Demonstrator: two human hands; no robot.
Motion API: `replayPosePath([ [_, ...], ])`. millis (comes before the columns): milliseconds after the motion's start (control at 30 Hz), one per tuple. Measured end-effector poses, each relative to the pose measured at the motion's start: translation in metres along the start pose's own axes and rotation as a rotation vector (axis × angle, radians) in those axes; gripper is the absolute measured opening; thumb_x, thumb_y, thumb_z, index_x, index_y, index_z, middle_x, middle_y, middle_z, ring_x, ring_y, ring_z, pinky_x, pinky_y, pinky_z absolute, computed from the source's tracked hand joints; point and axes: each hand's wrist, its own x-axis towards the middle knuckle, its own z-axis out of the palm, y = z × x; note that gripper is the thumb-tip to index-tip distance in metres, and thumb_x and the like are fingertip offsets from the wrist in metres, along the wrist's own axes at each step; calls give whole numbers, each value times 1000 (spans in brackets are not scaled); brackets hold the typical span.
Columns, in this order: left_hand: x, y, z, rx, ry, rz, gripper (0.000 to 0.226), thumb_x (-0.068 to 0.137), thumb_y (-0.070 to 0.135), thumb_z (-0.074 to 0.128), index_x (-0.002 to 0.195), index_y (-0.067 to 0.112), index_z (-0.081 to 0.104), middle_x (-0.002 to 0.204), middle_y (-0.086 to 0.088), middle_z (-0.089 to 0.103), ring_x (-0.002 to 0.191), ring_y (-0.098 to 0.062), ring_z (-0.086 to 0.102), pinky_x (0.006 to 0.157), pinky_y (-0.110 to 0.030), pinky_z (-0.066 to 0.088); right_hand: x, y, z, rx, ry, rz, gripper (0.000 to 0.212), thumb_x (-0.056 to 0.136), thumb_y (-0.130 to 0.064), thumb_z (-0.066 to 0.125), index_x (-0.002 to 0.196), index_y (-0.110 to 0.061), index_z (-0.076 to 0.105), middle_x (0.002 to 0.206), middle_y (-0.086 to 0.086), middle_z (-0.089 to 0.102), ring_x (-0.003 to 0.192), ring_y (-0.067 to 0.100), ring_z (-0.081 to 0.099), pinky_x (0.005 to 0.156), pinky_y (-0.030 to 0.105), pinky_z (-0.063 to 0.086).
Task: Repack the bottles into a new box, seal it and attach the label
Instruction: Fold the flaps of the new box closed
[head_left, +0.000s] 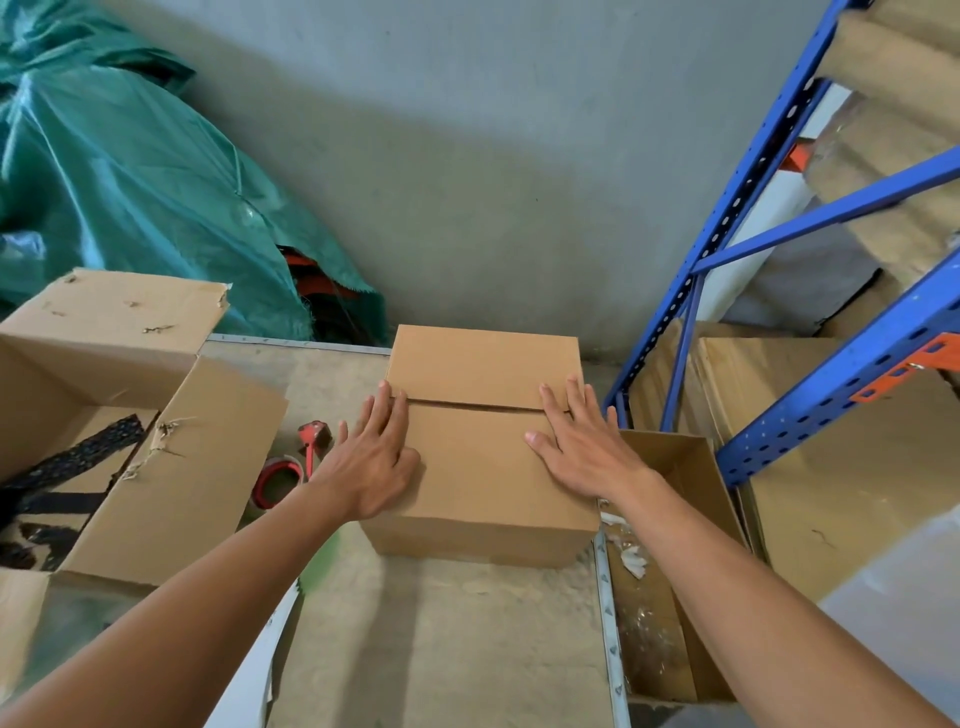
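A plain brown cardboard box (483, 457) stands on the table (467, 649) in the middle, its two top flaps folded down and meeting at a seam. My left hand (376, 457) lies flat on the left end of the flaps, fingers straight across the seam. Flat on the right end rests my right hand (579, 447), fingers also reaching the seam. No tape shows on the seam. A red tape dispenser (293, 467) lies on the table just left of the box. The bottles are hidden.
A larger worn open box (171, 467) with black strapping inside sits at the left. Below the table's right edge stands an open carton (670, 545) with scraps. A blue metal rack (779, 260) with cardboard stacks rises on the right. A green tarp (130, 182) fills the back left.
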Motion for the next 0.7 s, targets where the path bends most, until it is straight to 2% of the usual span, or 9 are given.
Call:
replayPosePath([
  [133,2,-7,-3,31,12,19,75,103,50,17,158,14,-17,165,-6,-26,154,-26,-15,122,-51,-1,3,-6,6,-11,44,18,72,104,-60,20,163,-29,-9,168,12,-22,153,33,-25,121,61,-12],
  [233,1,-11,-3,56,4,33,75,102,53,13,157,16,-21,165,-4,-25,154,-25,-13,124,-49,-2,6,-12,6,-56,101,8,72,104,-57,21,163,-22,0,170,10,-15,152,31,-27,118,64,-16],
  [300,3,-11,-2,80,-4,37,76,100,55,10,156,16,-23,165,-5,-25,154,-24,-13,125,-48,-2,7,-16,6,-33,107,-9,69,105,-54,22,162,-21,4,170,10,-14,154,30,-23,119,65,-13],
  [467,11,-13,-6,128,48,70,75,101,54,13,159,15,-16,165,-5,-23,154,-25,-16,124,-45,-5,8,-18,10,-127,102,-23,63,105,-54,11,162,-34,-8,169,13,-16,155,31,-19,119,64,-15],
  [600,10,-19,-2,103,30,89,68,104,51,9,156,20,-22,163,-1,-28,153,-23,-18,124,-46,-6,10,-38,8,-161,130,-63,67,106,-46,12,163,-16,-3,170,13,-8,157,28,-11,122,62,-8],
  [700,11,-18,-2,31,23,62,67,105,49,11,158,21,-18,164,2,-26,153,-23,-16,123,-46,-5,17,-67,14,-138,115,-72,71,104,-56,11,163,-18,-1,170,11,-8,156,37,-10,122,63,-6],
])
